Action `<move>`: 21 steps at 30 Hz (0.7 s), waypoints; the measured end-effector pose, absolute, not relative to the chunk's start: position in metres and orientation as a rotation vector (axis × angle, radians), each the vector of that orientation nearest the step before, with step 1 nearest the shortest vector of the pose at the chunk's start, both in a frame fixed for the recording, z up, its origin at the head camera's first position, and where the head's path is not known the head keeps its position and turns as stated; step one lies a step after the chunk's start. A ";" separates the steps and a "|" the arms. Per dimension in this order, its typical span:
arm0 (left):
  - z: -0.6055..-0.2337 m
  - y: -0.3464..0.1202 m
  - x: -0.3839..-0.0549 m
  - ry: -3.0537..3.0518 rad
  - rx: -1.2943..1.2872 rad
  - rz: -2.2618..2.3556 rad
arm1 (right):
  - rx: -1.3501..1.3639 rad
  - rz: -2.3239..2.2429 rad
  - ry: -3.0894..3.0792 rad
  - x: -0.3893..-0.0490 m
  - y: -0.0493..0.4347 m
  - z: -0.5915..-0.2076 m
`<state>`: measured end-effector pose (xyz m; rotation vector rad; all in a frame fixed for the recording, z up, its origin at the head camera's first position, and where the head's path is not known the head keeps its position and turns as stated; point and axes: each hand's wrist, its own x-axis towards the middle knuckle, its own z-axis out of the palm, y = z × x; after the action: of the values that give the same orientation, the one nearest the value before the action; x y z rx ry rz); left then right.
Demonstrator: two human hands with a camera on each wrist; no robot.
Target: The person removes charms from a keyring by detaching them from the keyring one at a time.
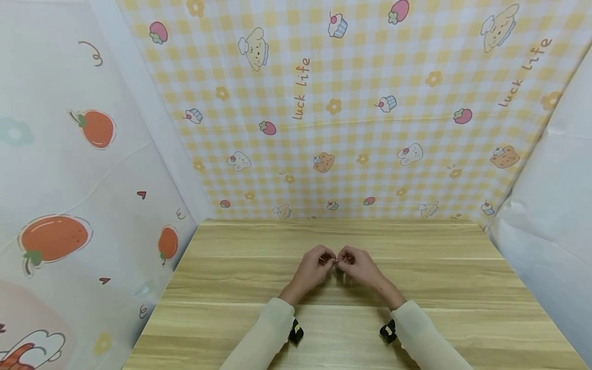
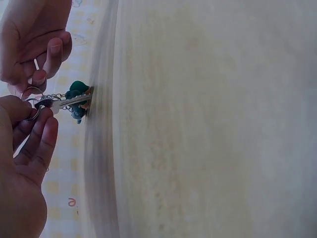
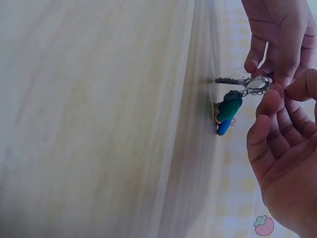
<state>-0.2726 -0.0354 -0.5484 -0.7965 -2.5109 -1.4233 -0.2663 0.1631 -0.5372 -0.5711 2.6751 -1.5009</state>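
Note:
Over the wooden table, my left hand (image 1: 316,268) and right hand (image 1: 362,266) meet with fingertips almost together. In the left wrist view my left thumb and fingers pinch a metal key ring (image 2: 35,115) close to the head of a silver key (image 2: 74,100). From the other side, my right thumb and index finger pinch the edge of the same ring, seen in the right wrist view (image 3: 257,85). A short chain (image 2: 54,96) joins it to a small green and blue figurine charm (image 3: 229,109). Both key and charm hang down toward the tabletop.
The wood-grain table (image 1: 342,334) extends around both forearms. A yellow checked cloth wall (image 1: 351,133) rises behind its far edge, with a white printed cloth (image 1: 115,169) on the left and a plain white sheet (image 1: 550,205) on the right.

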 end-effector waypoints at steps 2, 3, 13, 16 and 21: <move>-0.550 -0.035 -0.272 -2.503 -0.806 -1.422 | -0.572 -1.516 2.648 -0.265 0.163 -0.536; -0.550 -0.035 -0.272 -2.498 -0.812 -1.424 | -0.571 -1.520 2.637 -0.265 0.163 -0.535; -0.552 -0.034 -0.273 -2.456 -0.861 -1.407 | -0.559 -1.452 2.686 -0.266 0.161 -0.535; -0.551 -0.033 -0.272 -2.446 -0.871 -1.409 | -0.544 -1.440 2.706 -0.266 0.161 -0.536; -0.550 -0.031 -0.271 -2.448 -0.874 -1.410 | -0.522 -1.440 2.734 -0.264 0.161 -0.534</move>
<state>-0.2711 -0.0308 -0.5496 -0.8739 -2.4480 -1.4104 -0.2638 0.1606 -0.5340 -0.5215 2.7345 -1.4400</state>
